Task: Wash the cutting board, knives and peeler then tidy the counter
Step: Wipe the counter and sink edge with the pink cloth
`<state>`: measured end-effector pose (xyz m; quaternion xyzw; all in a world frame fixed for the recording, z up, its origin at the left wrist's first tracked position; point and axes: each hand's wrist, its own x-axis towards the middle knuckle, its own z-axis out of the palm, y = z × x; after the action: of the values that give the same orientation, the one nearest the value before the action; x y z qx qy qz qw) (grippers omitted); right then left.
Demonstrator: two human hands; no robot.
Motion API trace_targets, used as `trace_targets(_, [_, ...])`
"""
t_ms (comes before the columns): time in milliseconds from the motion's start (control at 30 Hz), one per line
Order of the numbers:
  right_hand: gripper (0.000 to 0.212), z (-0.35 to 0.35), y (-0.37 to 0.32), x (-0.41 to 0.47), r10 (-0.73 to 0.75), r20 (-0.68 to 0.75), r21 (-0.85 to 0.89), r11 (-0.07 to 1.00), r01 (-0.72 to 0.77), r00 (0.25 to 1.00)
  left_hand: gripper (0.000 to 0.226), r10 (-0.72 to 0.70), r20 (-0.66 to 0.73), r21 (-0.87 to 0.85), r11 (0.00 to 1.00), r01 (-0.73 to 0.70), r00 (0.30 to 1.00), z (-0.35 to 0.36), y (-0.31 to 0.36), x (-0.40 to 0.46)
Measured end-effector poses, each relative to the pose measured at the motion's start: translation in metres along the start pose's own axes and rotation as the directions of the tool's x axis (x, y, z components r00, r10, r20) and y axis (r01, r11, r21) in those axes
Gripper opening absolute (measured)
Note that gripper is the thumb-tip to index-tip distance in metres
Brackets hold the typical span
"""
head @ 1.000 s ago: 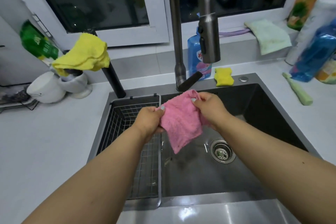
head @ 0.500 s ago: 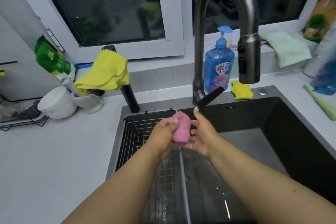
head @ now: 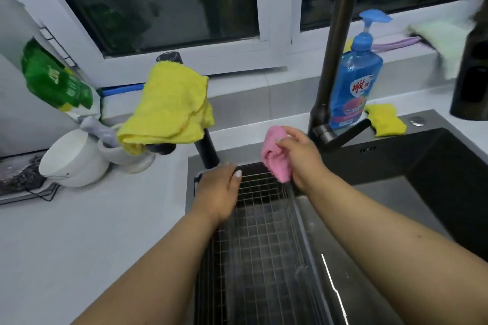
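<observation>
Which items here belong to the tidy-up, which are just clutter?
In use:
pink cloth, gripped by right hand
left hand, over the wire basket
sink

Lying about:
yellow cloth on a black post
soap bottle
yellow sponge
white bowls
green bag

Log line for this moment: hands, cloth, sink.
left hand: open, palm down over wire basket | right hand: grips bunched pink cloth above sink | faucet: no water seen
</observation>
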<state>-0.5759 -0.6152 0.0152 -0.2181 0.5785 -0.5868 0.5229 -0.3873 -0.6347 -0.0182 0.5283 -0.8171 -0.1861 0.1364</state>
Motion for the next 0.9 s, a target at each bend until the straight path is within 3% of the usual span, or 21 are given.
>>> trace_targets(100, [0.046, 0.026, -0.003, 0.021, -0.150, 0.093, -0.264, 0.949, 0.170, 0.984, 0.060, -0.071, -0.001, 0.307, 0.949, 0.068, 0.997, 0.010, -0.035, 0.007])
trace_targets(133, [0.048, 0.036, -0.003, 0.028, -0.237, 0.133, -0.377, 0.886, 0.270, 0.963, 0.062, -0.103, 0.021, 0.355, 0.931, 0.089, 0.994, 0.012, -0.041, 0.005])
trace_targets(200, [0.052, 0.057, 0.004, 0.044, -0.352, 0.275, -0.604, 0.661, 0.446, 0.895, 0.068, -0.126, 0.071, 0.424, 0.902, 0.084, 0.990, 0.018, -0.054, -0.002])
trace_targets(267, [0.056, 0.075, 0.020, 0.058, -0.245, 0.474, -0.774, 0.342, 0.533, 0.845, 0.082, -0.145, 0.073, 0.419, 0.902, 0.102, 0.987, 0.024, -0.065, -0.010])
trace_targets(333, [0.058, 0.086, 0.042, 0.068, -0.017, 0.543, -0.839, -0.011, 0.543, 0.839, 0.091, -0.145, 0.030, 0.390, 0.913, 0.122, 0.989, 0.029, -0.072, -0.011])
trace_targets(400, [0.054, 0.089, 0.057, 0.073, 0.092, 0.522, -0.829, -0.180, 0.530, 0.848, 0.091, -0.131, 0.010, 0.395, 0.911, 0.117, 0.991, 0.033, -0.074, -0.010])
trace_targets(500, [0.053, 0.082, 0.065, 0.074, 0.072, 0.529, -0.814, -0.240, 0.529, 0.846, 0.089, -0.128, 0.003, 0.420, 0.900, 0.115, 0.992, 0.033, -0.073, -0.011])
trace_targets(633, [0.055, 0.061, 0.056, 0.073, 0.027, 0.508, -0.835, -0.229, 0.500, 0.861, 0.089, -0.147, 0.004, 0.415, 0.900, 0.132, 0.989, 0.032, -0.071, -0.012])
trace_targets(900, [0.056, -0.013, 0.021, 0.088, -0.033, 0.309, -0.927, -0.235, 0.293, 0.951, 0.086, -0.150, -0.007, 0.430, 0.892, 0.138, 0.989, 0.031, -0.070, -0.012])
